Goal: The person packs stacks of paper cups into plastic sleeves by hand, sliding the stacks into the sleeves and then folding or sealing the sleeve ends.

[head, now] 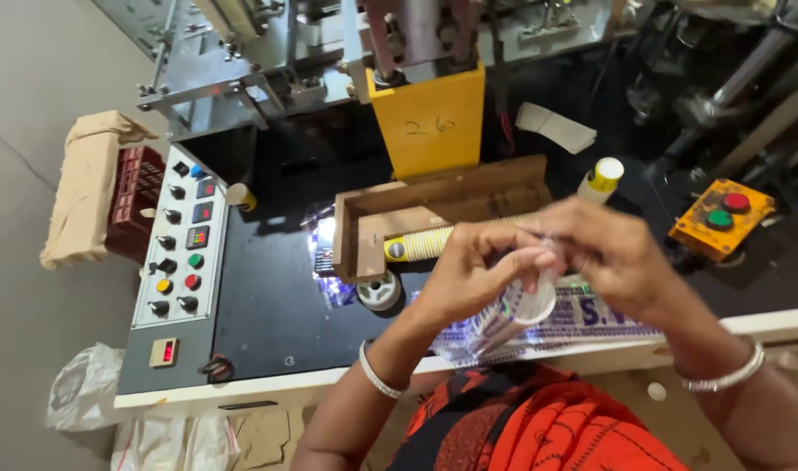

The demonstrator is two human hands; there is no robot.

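Two hands meet above the front edge of the black desk (268, 305): the left hand (469, 275) and the right hand (613, 253) both pinch a clear plastic sleeve (504, 318) part-filled with nested white paper cups. One long cup row (443, 242) lies in the wooden tray (434, 205) — not yet bagged. Sleeve mouth open; packing judged partway done.

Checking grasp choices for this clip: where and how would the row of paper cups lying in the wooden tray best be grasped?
Probably around the middle of the cup row, from above. It lies on its side along the wooden tray, whose walls block the far side and left end, while the hands cover its right end.
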